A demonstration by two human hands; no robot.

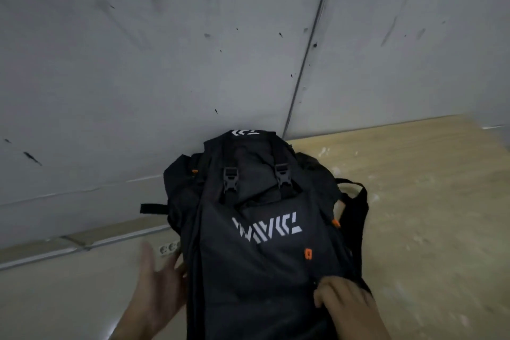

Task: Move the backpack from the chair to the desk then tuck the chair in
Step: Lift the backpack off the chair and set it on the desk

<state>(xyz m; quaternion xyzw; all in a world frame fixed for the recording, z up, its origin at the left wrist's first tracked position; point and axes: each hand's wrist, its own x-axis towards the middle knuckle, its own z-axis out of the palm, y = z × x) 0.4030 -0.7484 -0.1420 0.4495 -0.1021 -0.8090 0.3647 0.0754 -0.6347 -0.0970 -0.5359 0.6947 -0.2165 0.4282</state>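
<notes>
A black backpack [259, 229] with white lettering and small orange tabs lies on the light wooden desk [414, 201], its top end against the grey wall. My left hand [157, 284] is at the backpack's left side, fingers spread, palm toward the bag, holding nothing. On the bag's lower right part rests my right hand [345, 306], fingers curled on the fabric; whether it grips the fabric is unclear. The chair is out of view.
A scuffed grey wall [165, 63] with a vertical seam stands right behind the desk. A white socket strip [169, 248] sits at the desk's back edge beside the bag. A black strap [356, 201] loops out on the bag's right.
</notes>
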